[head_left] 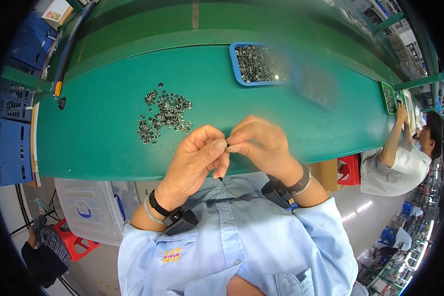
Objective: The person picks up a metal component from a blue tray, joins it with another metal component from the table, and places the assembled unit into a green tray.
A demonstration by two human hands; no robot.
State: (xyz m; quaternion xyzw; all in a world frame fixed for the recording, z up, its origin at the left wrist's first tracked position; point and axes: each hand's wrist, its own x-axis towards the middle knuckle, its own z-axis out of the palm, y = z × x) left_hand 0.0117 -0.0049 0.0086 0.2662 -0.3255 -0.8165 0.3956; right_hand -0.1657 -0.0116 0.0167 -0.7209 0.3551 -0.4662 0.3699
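Pinching a tiny dark part (227, 146) between the fingertips of both hands, the person holds it just below the centre of the frame, above the near edge of the green table (108, 143). The left hand (195, 160) has thumb and forefinger closed on the part from the left; the right hand (261, 145) is curled tight, its fingertips closed on the same piece from the right, so the two grips touch at one point. The piece is too small to tell its shape or which way it faces. A short dark bit shows just under the left fingers, but whether it belongs to the part cannot be told. Doing this well seems to call for a light, steady pinch, with the hands close together so that neither grip twists the piece. The loose heap of small metal parts (164, 113) lies to the upper left of the hands, well apart from them; the blue tray (233, 64) filled with like parts sits at the upper centre. Keeping the work over the table rather than past its edge should mean a dropped piece lands where it can be found. At the right edge of the frame another person (399, 163) works at the same table.
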